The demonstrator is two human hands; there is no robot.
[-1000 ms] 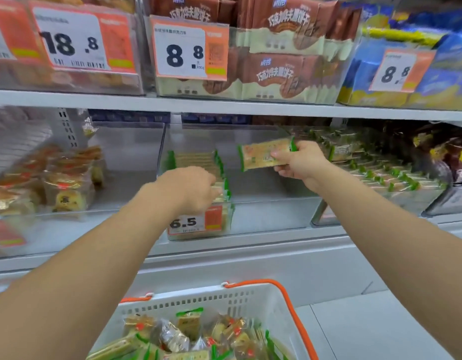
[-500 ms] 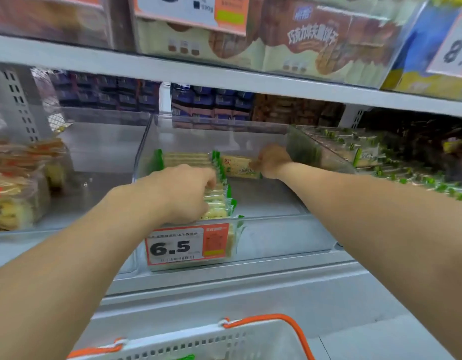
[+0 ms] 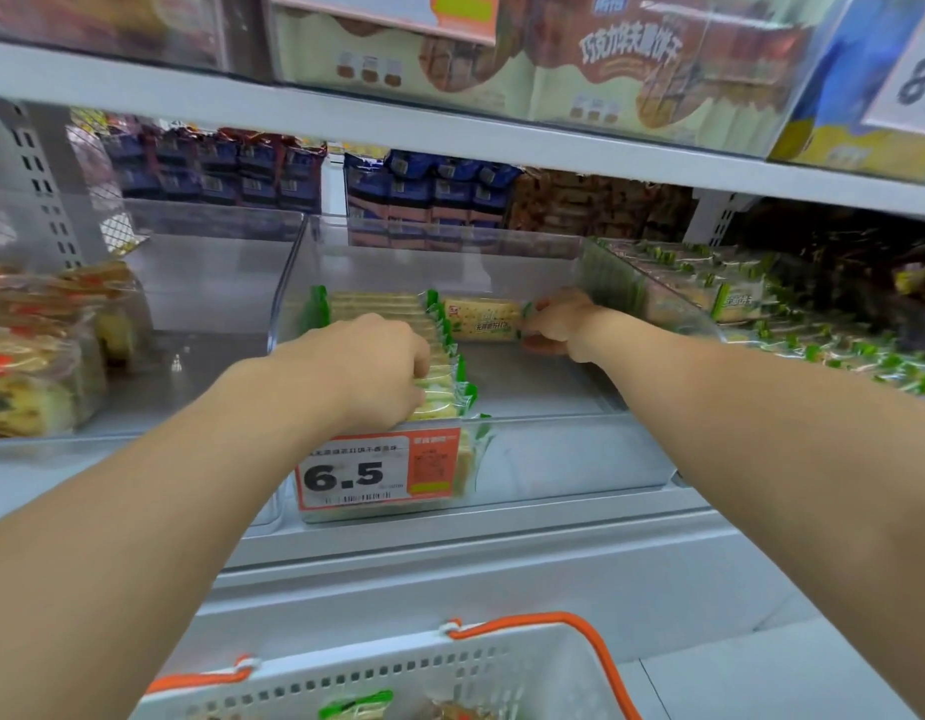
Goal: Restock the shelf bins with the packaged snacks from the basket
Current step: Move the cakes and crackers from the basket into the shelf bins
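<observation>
Overhead, head view: left hand (image 3: 369, 371) curled over row of cracker packets (image 3: 398, 324) in clear shelf bin (image 3: 554, 428), fingertips hidden among them. Right hand (image 3: 556, 324) pinches end of single cracker packet (image 3: 484, 318) at bin's rear, beside row. Price tag (image 3: 378, 470) covers bin front. White basket (image 3: 450, 667) cut off at bottom edge, contents mostly out of frame.

We see a pale yellow cracker packet (image 3: 482, 318) with green ends, matching the green-edged row (image 3: 439, 366) beside it. The price tag (image 3: 378, 470) is orange and white with black digits. The basket (image 3: 502, 672) is white, its handle (image 3: 580, 636) orange.
</observation>
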